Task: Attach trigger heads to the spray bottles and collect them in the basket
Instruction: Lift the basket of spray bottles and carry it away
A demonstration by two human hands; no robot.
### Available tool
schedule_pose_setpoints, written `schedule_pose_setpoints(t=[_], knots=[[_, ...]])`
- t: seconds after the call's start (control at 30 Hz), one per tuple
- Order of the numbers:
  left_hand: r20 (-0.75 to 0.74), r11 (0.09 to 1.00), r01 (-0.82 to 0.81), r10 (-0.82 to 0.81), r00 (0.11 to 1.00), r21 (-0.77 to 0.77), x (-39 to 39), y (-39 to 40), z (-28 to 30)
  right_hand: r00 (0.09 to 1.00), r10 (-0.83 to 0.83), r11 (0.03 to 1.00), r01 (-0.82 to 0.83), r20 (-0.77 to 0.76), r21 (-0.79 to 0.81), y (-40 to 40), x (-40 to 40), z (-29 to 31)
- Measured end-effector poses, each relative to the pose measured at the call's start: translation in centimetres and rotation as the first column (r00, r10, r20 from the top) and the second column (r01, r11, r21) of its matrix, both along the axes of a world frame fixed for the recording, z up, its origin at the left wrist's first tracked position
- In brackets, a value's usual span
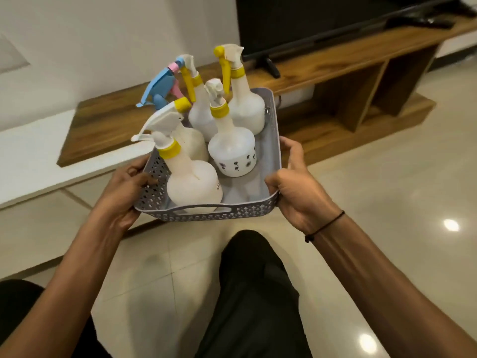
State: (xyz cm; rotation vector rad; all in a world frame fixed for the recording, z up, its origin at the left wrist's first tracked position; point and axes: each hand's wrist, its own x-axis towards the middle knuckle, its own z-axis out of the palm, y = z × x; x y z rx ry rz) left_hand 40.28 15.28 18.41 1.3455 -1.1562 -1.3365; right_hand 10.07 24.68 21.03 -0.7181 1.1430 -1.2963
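A grey perforated basket (273,140) is held in the air above the floor, tilted slightly. My left hand (124,192) grips its left wall and my right hand (296,187) grips its right front corner. Inside stand several white spray bottles with trigger heads fitted. The nearest bottle (193,187) has a white trigger and yellow collar. A bottle with small flower prints (232,151) stands mid-basket. Two more bottles (245,104) with yellow triggers stand at the back. A blue and pink trigger head (160,86) sticks up at the back left; its bottle is mostly hidden.
A low wooden TV unit (335,73) with open shelves runs behind the basket, carrying a black television (309,19). A white ledge (31,156) lies to the left. Glossy beige floor tiles (387,202) spread to the right. My black-trousered knee (253,280) is below the basket.
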Motion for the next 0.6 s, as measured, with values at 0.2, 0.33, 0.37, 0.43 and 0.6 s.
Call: schedule_pose_setpoints(t=[0.2,0.33,0.37,0.43,0.6], knots=[[0.057,0.99,0.141,-0.139,0.989,-0.029,-6.1,2.0,-1.7,0.997,-0.073,0.997,0.072,-0.035,-0.029,5.3,-5.0,-2.0],[0.079,0.978,0.21,-0.21,0.974,0.007,-10.0,2.2,-3.5,0.989,-0.147,0.989,0.147,-0.018,-0.011,7.9,-8.3,-4.5],[0.087,0.975,0.221,-0.222,0.971,0.021,-10.8,2.2,-4.1,0.987,-0.162,0.987,0.162,-0.007,-0.008,8.3,-9.0,-5.2],[0.117,0.97,0.241,-0.243,0.963,0.037,-12.8,1.9,-5.3,0.979,-0.202,0.979,0.202,0.012,0.004,9.0,-10.4,-6.8],[0.161,0.956,0.285,-0.292,0.943,0.068,-18.8,0.2,-9.4,0.946,-0.324,0.945,0.324,-0.009,0.056,9.1,-13.8,-11.6]])
